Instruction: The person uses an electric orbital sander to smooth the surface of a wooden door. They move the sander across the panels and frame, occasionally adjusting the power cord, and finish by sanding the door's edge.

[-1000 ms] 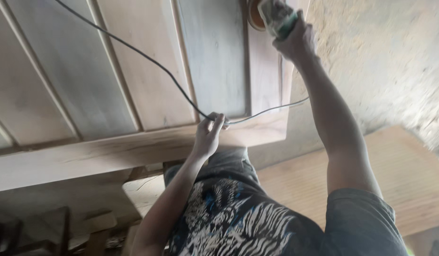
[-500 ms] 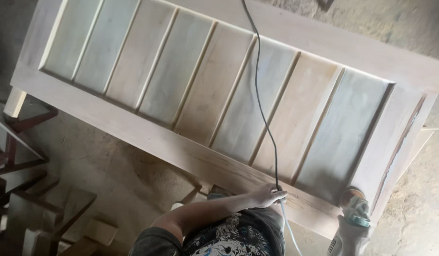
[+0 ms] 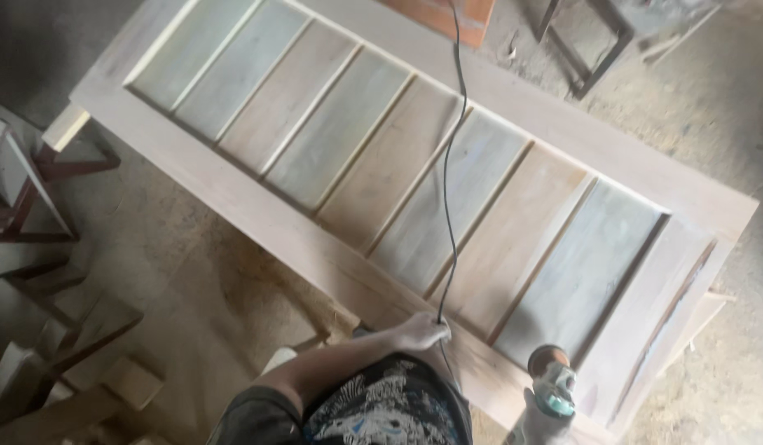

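Head view: a pale wooden door (image 3: 381, 165) of slatted panels, bare and dusty, lies flat above a sawdust floor (image 3: 192, 280). Left hand (image 3: 421, 331) pinches the thin black cord (image 3: 449, 189) at the door's near rail. Right hand (image 3: 540, 416) (mostly hidden) is wrapped around a green-grey sander (image 3: 553, 386) resting on that rail.

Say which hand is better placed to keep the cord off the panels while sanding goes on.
Left, probably. The left hand already grips the black cord at the near rail of the wooden door. The right hand is busy holding the sander on the door's corner.
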